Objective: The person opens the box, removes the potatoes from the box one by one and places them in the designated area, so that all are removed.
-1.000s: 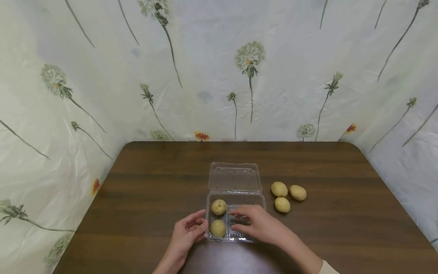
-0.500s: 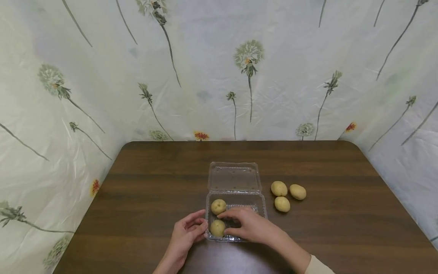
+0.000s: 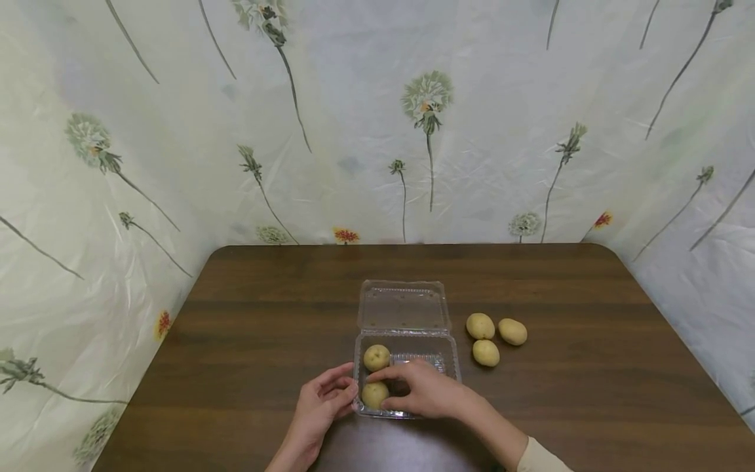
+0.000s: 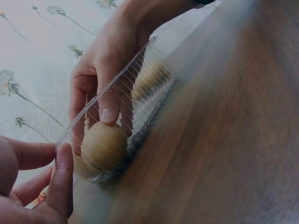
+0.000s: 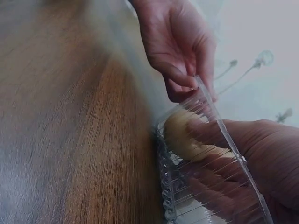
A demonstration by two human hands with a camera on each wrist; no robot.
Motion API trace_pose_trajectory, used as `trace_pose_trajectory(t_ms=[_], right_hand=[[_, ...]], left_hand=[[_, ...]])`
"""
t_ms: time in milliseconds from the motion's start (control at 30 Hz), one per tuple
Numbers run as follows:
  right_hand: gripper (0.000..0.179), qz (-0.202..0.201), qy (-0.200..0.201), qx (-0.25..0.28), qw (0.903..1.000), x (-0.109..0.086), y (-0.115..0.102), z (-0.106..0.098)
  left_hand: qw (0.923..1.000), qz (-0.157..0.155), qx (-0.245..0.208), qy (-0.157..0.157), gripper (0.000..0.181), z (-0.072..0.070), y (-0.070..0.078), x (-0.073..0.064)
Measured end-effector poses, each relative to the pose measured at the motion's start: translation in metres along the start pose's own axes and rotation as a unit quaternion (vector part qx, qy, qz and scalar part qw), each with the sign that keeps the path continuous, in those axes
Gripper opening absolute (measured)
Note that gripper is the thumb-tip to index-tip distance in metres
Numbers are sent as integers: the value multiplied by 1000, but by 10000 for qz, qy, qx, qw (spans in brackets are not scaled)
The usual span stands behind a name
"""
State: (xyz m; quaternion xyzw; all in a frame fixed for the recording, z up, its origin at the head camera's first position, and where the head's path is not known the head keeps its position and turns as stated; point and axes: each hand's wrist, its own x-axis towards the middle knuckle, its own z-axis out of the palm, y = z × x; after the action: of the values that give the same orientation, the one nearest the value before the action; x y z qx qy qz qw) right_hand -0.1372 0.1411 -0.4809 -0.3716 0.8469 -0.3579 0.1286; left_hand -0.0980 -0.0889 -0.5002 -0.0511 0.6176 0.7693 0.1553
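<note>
A clear plastic clamshell container (image 3: 457, 367) lies on the table with its lid (image 3: 404, 308) folded back. My left hand (image 3: 321, 401) pinches its left rim between thumb and fingers. Inside, on the left side, sit two potatoes: a far potato (image 3: 377, 357) and a near potato (image 3: 375, 396). Reaching in from the right, my right hand (image 3: 427, 391) holds the near potato, thumb and fingers around it. In the left wrist view, the ribbed wall stands before this potato (image 4: 104, 147), and another potato (image 4: 149, 79) shows behind it farther right. My right hand covers part of the container's right side.
Three potatoes (image 3: 486, 353) lie in a cluster on the brown wooden table (image 3: 265, 314), just right of the container. A flower-patterned sheet (image 3: 354, 131) hangs behind the table and along both sides.
My right hand has moved left inside the container and its thumb and fingers have come around the near potato. My left hand stays on the rim. The loose potatoes lie as before.
</note>
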Motion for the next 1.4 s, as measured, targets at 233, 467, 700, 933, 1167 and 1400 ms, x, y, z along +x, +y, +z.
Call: trace_pose_trajectory(t_ms=[233,467,700,933,1167,1400], right_hand=[[39,61,5,645,9979,3,3,3],[35,103,119,563,9983,5,2,5],[36,222,106,1357,9905,2,3,3],[38,258,283,1691,9849,-4,0,-3],[38,-45,521,1512,9871,-13,1,-9],[38,1,821,1246,9888,-25,0,-13]], left_hand=[[10000,-34,-53,29,48,-1,-1,1],[9999,-9,-139,21,49,1,0,0],[9998,-48,-183,20,48,0,-3,2],[9999,34,-157,-28,49,-1,-2,3],[10000,-3,-80,-10,47,-1,0,1],[9999,19,-115,-9,47,0,2,1]])
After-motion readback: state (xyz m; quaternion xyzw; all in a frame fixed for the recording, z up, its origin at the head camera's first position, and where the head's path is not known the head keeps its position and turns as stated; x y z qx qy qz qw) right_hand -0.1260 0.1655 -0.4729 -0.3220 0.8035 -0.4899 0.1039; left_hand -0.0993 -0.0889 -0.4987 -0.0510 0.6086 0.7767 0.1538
